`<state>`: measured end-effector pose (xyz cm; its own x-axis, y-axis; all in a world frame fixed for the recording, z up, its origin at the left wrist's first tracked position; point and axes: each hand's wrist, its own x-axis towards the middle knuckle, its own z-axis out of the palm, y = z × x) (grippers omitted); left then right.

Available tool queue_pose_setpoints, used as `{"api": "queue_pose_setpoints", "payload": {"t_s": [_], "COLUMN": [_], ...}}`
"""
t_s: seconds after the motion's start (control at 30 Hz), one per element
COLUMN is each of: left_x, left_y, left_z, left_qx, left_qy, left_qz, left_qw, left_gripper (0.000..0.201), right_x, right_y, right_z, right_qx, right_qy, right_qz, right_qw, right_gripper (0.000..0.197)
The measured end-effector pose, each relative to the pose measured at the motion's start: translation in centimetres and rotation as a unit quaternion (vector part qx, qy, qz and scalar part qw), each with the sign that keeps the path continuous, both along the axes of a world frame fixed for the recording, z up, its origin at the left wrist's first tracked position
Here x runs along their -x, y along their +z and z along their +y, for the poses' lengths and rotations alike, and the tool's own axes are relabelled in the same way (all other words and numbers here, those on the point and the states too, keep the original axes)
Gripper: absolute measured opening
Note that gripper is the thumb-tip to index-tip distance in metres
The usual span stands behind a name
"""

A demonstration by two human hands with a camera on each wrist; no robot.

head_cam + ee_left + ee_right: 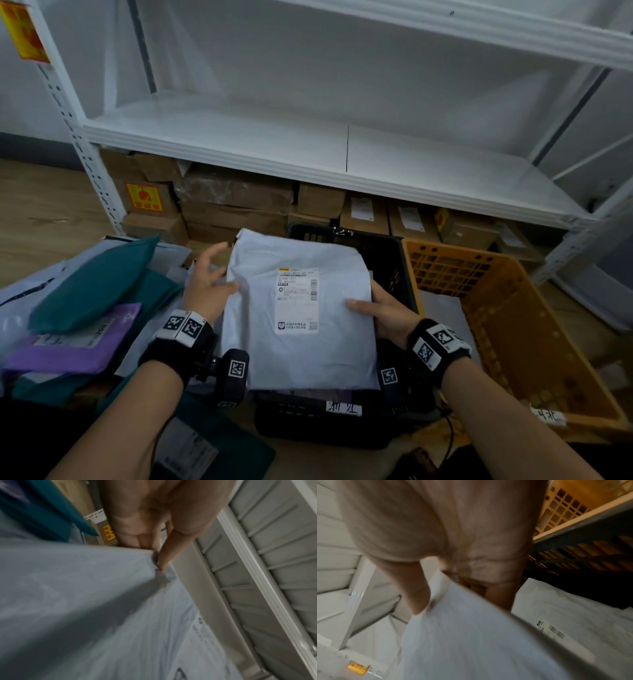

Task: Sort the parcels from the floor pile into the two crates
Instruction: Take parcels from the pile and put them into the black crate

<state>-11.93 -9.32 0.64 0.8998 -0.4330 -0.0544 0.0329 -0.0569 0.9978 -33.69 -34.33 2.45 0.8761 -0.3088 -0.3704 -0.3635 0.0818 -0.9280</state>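
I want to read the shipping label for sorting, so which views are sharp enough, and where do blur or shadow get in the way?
Head view: dim, but the white parcel has a sharp label. Left wrist view: blurred, with a dark shadow across the parcel. Right wrist view: right hand smeared; only barcode stripes show.

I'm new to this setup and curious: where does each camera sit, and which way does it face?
Head: worn on the head, looking down at both forearms, white parcel, black crate, orange crate.
Left wrist: along the left hand to the parcel's edge, shelf beyond.
Right wrist: along the right hand; thumb on top.
Shared: all show the white parcel.
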Motion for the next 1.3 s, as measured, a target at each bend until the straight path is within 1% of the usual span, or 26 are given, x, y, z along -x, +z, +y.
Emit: {"api": "queue_pose_setpoints", "payload": {"t_s": [0.03, 0.1, 0.2, 0.23, 0.27, 0.3, 0.37, 0.43, 0.47, 0.53, 0.63, 0.77, 0.83, 0.9, 1.0, 1.07, 1.1, 1.17, 1.23, 1.3], "left_x": [0.1, 0.3, 0.4, 0.5, 0.6, 0.7, 1.2, 1.8, 2.1, 2.7, 4.3, 8.1, 10.4, 12.6, 14.7, 15.5, 15.8, 16.3, 16.7, 16.8], "left_y": [0.1, 0.2, 0.6, 0.8, 1.0, 1.2, 1.6, 1.7, 1.8, 1.6, 1.5, 1.5, 1.5, 1.6, 1.4, 0.7, 0.1, -1.7, -3.4, -4.5], "left_z": [0.0, -0.1, -0.6, -0.9, -1.3, -1.8, -3.1, -4.6, -5.6, -8.0, -13.0, -21.4, -25.3, -28.7, -32.3, -33.2, -33.3, -32.9, -32.4, -32.1], "left_qx": [-0.015, -0.050, -0.061, -0.057, -0.049, -0.042, -0.028, -0.020, -0.028, -0.059, -0.073, -0.060, -0.057, -0.046, -0.028, -0.049, -0.078, -0.171, -0.252, -0.287], "left_qy": [-0.023, -0.059, -0.067, -0.065, -0.067, -0.071, -0.081, -0.091, -0.098, -0.127, -0.193, -0.270, -0.304, -0.341, -0.378, -0.399, -0.415, -0.449, -0.470, -0.473], "left_qz": [-0.043, -0.096, -0.114, -0.111, -0.109, -0.109, -0.106, -0.107, -0.119, -0.152, -0.159, -0.164, -0.174, -0.182, -0.203, -0.204, -0.197, -0.200, -0.200, -0.191], "left_qw": [0.999, 0.992, 0.989, 0.990, 0.991, 0.991, 0.991, 0.990, 0.988, 0.978, 0.965, 0.947, 0.935, 0.921, 0.903, 0.893, 0.885, 0.854, 0.822, 0.811], "left_gripper": [0.073, 0.076, 0.072, 0.070, 0.069, 0.069, 0.069, 0.071, 0.073, 0.077, 0.082, 0.085, 0.085, 0.088, 0.092, 0.090, 0.088, 0.088, 0.086, 0.082], "right_x": [-0.1, -0.2, -0.4, -0.4, -0.4, -0.4, -0.1, 0.4, 0.7, 1.7, 4.1, 9.4, 12.4, 15.4, 18.7, 19.9, 20.0, 19.7, 18.6, 17.4], "right_y": [0.2, 0.7, 1.5, 1.9, 2.3, 2.8, 3.8, 4.6, 4.9, 6.0, 7.8, 8.4, 7.7, 6.4, 4.1, 2.2, 0.8, -2.6, -6.2, -9.1], "right_z": [0.0, -0.2, -1.2, -1.6, -2.1, -2.6, -3.6, -5.0, -5.9, -8.2, -12.2, -18.2, -21.1, -23.8, -27.7, -29.8, -30.6, -31.8, -32.5, -32.8], "right_qx": [0.016, 0.059, 0.112, 0.123, 0.134, 0.149, 0.189, 0.227, 0.245, 0.277, 0.313, 0.317, 0.291, 0.244, 0.179, 0.143, 0.125, 0.111, 0.125, 0.139], "right_qy": [-0.004, -0.001, 0.012, 0.013, 0.019, 0.032, 0.055, 0.044, 0.033, 0.009, -0.048, -0.165, -0.222, -0.273, -0.320, -0.334, -0.337, -0.324, -0.276, -0.209], "right_qz": [-0.007, -0.026, -0.039, -0.038, -0.042, -0.048, -0.040, -0.003, 0.008, 0.021, 0.036, 0.061, 0.064, 0.056, 0.056, 0.059, 0.063, 0.089, 0.144, 0.209], "right_qw": [1.000, 0.998, 0.993, 0.992, 0.990, 0.987, 0.980, 0.973, 0.969, 0.960, 0.948, 0.932, 0.928, 0.929, 0.929, 0.930, 0.931, 0.935, 0.942, 0.945], "right_gripper": [0.074, 0.084, 0.114, 0.119, 0.118, 0.113, 0.099, 0.082, 0.075, 0.068, 0.068, 0.068, 0.068, 0.068, 0.071, 0.075, 0.076, 0.075, 0.074, 0.074]}}
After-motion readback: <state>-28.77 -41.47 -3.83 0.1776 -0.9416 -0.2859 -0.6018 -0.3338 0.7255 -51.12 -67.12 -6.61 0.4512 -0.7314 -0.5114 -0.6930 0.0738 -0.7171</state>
